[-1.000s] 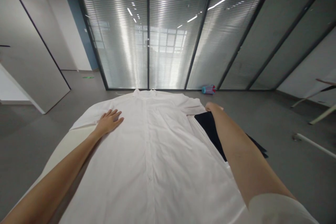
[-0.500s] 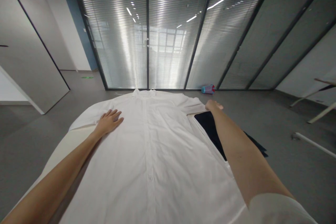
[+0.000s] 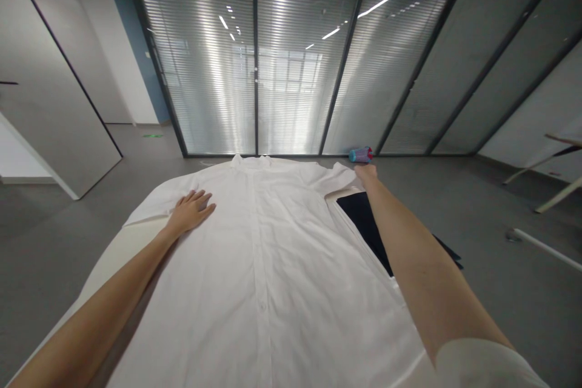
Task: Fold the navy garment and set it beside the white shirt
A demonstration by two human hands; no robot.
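A white button-up shirt (image 3: 227, 267) lies spread front side up, its collar at the far edge and the row of buttons down the middle. My left hand (image 3: 191, 209) rests flat on the shirt near the left sleeve (image 3: 157, 201), fingers spread. At the end of the right-hand sleeve (image 3: 341, 177), my right hand (image 3: 366, 173) is closed on the cuff edge; its fingertips are partly hidden. That sleeve is slightly raised and creased. Under my right forearm lies dark folded cloth (image 3: 361, 218).
The shirt lies on a pale table (image 3: 109, 254) with a rounded left edge. A blue and red basket-like object (image 3: 361, 154) is on the floor by the glass partition (image 3: 291, 73). White table legs (image 3: 545, 248) stand at the right.
My right hand has moved slightly away from me, its fingers now drawn in, and the right-hand sleeve has lifted with it. My left hand stays flat in place.
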